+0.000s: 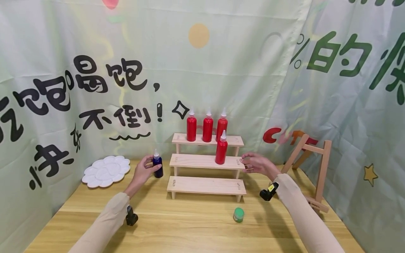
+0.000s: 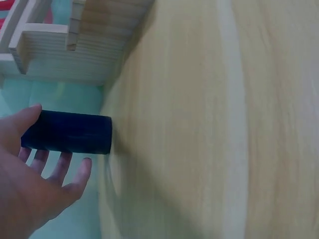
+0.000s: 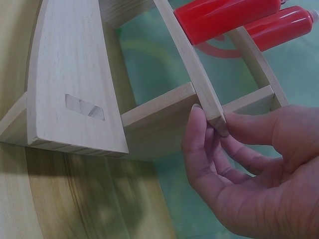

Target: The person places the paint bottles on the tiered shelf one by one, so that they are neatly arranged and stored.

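Observation:
A dark blue squeeze bottle (image 1: 157, 166) with a white nozzle stands upright left of a three-tier wooden shelf (image 1: 205, 185). My left hand (image 1: 145, 171) holds it, thumb on one side and fingers on the other. In the left wrist view the bottle's (image 2: 75, 132) base is close to the tabletop; whether they touch I cannot tell. My right hand (image 1: 257, 163) pinches the right end of the middle tier, which the right wrist view shows between thumb and fingers (image 3: 197, 144). One red bottle (image 1: 221, 151) stands on that tier. Three more red bottles (image 1: 207, 129) line the top tier.
A white flower-shaped palette (image 1: 106, 171) leans at the back left. In front of the shelf sits a small green-lidded jar (image 1: 238, 214). A wooden easel (image 1: 321, 172) stands on the right. Printed cloth (image 1: 227, 70) hangs behind and at both sides of the table (image 1: 177, 228).

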`<action>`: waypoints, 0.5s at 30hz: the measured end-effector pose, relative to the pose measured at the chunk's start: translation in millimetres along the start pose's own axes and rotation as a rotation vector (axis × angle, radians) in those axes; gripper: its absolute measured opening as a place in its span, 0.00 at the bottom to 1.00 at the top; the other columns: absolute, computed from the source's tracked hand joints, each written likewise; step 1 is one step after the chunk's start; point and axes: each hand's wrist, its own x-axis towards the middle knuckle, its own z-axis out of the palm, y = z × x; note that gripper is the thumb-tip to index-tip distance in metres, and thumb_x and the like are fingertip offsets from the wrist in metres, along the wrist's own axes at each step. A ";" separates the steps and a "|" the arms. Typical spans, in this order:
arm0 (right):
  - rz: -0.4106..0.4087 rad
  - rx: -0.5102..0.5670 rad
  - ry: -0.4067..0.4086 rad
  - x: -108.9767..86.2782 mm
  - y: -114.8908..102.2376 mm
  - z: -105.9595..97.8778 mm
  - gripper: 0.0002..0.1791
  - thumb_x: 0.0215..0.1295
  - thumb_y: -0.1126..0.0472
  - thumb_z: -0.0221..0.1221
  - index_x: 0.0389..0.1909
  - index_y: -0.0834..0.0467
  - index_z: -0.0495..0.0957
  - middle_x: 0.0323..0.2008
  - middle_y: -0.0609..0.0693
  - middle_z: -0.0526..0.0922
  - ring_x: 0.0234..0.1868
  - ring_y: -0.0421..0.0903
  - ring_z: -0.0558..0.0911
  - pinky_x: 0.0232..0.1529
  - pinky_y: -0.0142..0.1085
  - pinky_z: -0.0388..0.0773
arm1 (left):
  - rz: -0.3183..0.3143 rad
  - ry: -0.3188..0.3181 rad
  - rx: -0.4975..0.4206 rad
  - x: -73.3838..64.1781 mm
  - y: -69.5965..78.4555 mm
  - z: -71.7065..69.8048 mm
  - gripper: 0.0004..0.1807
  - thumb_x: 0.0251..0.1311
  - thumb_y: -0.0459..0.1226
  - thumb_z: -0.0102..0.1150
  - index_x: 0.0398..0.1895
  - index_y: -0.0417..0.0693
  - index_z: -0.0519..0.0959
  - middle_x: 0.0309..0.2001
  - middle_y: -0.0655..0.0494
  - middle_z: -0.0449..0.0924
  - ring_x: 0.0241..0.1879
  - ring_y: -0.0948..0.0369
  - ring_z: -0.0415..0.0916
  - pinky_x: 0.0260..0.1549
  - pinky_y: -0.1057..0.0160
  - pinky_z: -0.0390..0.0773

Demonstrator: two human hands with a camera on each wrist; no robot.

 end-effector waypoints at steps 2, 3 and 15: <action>-0.003 -0.001 -0.003 0.2 -0.1 -0.4 0.15 0.77 0.68 0.53 0.59 0.66 0.64 0.38 0.49 0.75 0.35 0.42 0.79 0.53 0.42 0.87 | 0.004 0.007 0.006 0.9 -1.5 0.9 0.32 0.68 0.34 0.68 0.72 0.35 0.68 0.68 0.28 0.72 0.65 0.33 0.74 0.65 0.41 0.77; -0.004 0.000 -0.004 0.3 -0.1 -0.5 0.15 0.77 0.68 0.53 0.59 0.65 0.64 0.38 0.49 0.75 0.35 0.42 0.79 0.53 0.42 0.87 | 0.006 0.012 0.011 1.3 -2.3 1.3 0.32 0.67 0.35 0.69 0.71 0.35 0.68 0.67 0.28 0.73 0.64 0.34 0.75 0.65 0.41 0.76; -0.014 0.041 -0.008 -1.1 2.2 -1.5 0.13 0.79 0.67 0.53 0.58 0.65 0.65 0.39 0.49 0.76 0.37 0.42 0.80 0.52 0.41 0.87 | 0.070 0.078 0.027 -0.6 7.8 -3.2 0.30 0.65 0.36 0.72 0.68 0.38 0.74 0.62 0.33 0.79 0.60 0.40 0.79 0.54 0.60 0.80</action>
